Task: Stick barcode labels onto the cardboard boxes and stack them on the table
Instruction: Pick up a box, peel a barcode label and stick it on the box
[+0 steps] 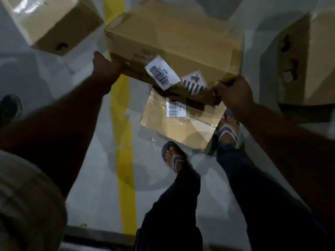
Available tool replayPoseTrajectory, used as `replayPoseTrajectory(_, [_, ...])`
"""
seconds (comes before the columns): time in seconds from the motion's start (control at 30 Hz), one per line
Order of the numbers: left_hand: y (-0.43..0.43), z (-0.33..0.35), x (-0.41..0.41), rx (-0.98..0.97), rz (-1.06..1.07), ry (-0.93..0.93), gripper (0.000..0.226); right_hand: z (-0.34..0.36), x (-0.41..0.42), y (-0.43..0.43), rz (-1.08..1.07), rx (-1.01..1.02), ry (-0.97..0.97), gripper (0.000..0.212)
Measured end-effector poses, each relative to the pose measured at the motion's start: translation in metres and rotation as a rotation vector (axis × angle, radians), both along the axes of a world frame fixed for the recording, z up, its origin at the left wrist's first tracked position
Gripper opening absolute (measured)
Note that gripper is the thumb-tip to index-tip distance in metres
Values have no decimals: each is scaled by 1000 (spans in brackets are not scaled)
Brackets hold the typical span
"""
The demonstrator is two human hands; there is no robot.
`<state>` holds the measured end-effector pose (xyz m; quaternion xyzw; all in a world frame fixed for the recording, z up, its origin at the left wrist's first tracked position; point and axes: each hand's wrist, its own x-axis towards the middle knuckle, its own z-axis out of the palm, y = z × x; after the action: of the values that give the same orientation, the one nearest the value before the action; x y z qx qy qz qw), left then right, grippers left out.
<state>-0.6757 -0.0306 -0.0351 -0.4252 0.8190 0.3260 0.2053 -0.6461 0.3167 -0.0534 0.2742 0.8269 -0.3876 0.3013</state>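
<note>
Gripping a long cardboard box [174, 42] at its two near corners, a person carries it at the centre top of the frame, the left hand [105, 67] cupped under the left corner and the right hand [233, 93] closed tight around the right corner, fingers curled over the edge. A hold at both ends looks meant to keep the wide carton level while it is moved, probably toward a stack; no table is in view. On the side facing the camera a white barcode label [162, 73] sits crooked, one edge appearing to lift, beside a diamond-shaped hazard sticker [194, 83] with black stripes. Directly below, at frame centre, a second box [181, 124] lies flat on the floor, its own barcode label [175, 108] stuck square near a glossy strip of clear tape, so it too seems ready for stacking. Both cartons are plain brown corrugated board, matte, with sharp folded edges. Sandalled feet [172, 158] stand just beside the lower box. A yellow painted line [123, 142] runs down the smooth pale-grey floor [90, 205]. More cartons sit at the upper left [52, 24] and right edge [304, 57], blurred.
</note>
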Motion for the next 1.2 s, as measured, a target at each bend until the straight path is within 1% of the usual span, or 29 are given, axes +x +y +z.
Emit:
replayPoseTrajectory(0.03, [-2, -9, -7, 72, 12, 36, 114, -5, -1, -1, -23, 20, 11, 44])
replayPoseTrajectory(0.07, [-3, -11, -14, 148, 10, 52, 108, -10, -2, -1, -37, 38, 10, 42])
replayPoseTrajectory(0.17, [-24, -25, -27, 231, -37, 82, 93, -8, -5, -3, -63, 42, 21, 46])
replayPoseTrajectory(0.2, [-22, -18, -27, 253, -51, 113, 84, -1, -8, -4, -68, 47, 28, 52])
replayPoseTrajectory(0.27, [-7, 9, -25, 244, -118, 163, 60, 19, -19, -5, -74, 42, 70, 71])
replayPoseTrajectory(0.3, [5, 25, -21, 228, -157, 183, 56, 33, -26, -4, -77, 31, 102, 84])
replayPoseTrajectory(0.33, [14, 42, -18, 199, -190, 194, 64, 48, -33, -3, -79, 33, 129, 98])
replayPoseTrajectory(0.37, [24, 64, -15, 146, -219, 181, 83, 61, -39, 1, -71, 48, 145, 111])
replayPoseTrajectory(0.4, [32, 86, -11, 76, -255, 168, 105, 74, -45, 7, -37, 55, 153, 119])
replayPoseTrajectory(0.43, [36, 105, -7, 36, -280, 151, 119, 93, -50, 11, 19, 72, 153, 124])
replayPoseTrajectory(0.47, [42, 127, -1, 27, -303, 146, 126, 118, -53, 12, 98, 102, 157, 129])
replayPoseTrajectory(0.57, [50, 198, 24, 14, -377, 147, 128, 203, -51, 14, 362, 209, 177, 135])
replayPoseTrajectory(0.67, [47, 273, 53, -51, -439, 170, 123, 284, -40, 14, 515, 251, 256, 137])
replayPoseTrajectory(0.8, [37, 378, 88, -162, -392, 215, 119, 386, -30, -2, 782, 340, 370, 139])
replayPoseTrajectory(0.87, [29, 423, 111, -240, -374, 229, 122, 428, -24, -16, 834, 391, 449, 136])
replayPoseTrajectory(0.97, [24, 479, 158, -340, -313, 206, 122, 480, -16, -38, 907, 359, 539, 132])
replayPoseTrajectory(1.03, [25, 510, 199, -387, -196, 200, 112, 508, -9, -53, 1020, 324, 576, 131])
replayPoseTrajectory(1.1, [31, 530, 236, -422, -61, 235, 98, 529, -5, -65, 1117, 304, 594, 131])
replayPoseTrajectory(1.13, [37, 543, 263, -456, 31, 242, 95, 541, 0, -75, 1209, 280, 621, 131])
replayPoseTrajectory(1.2, [54, 565, 312, -517, 198, 229, 96, 565, 7, -96, 1393, 243, 675, 127])
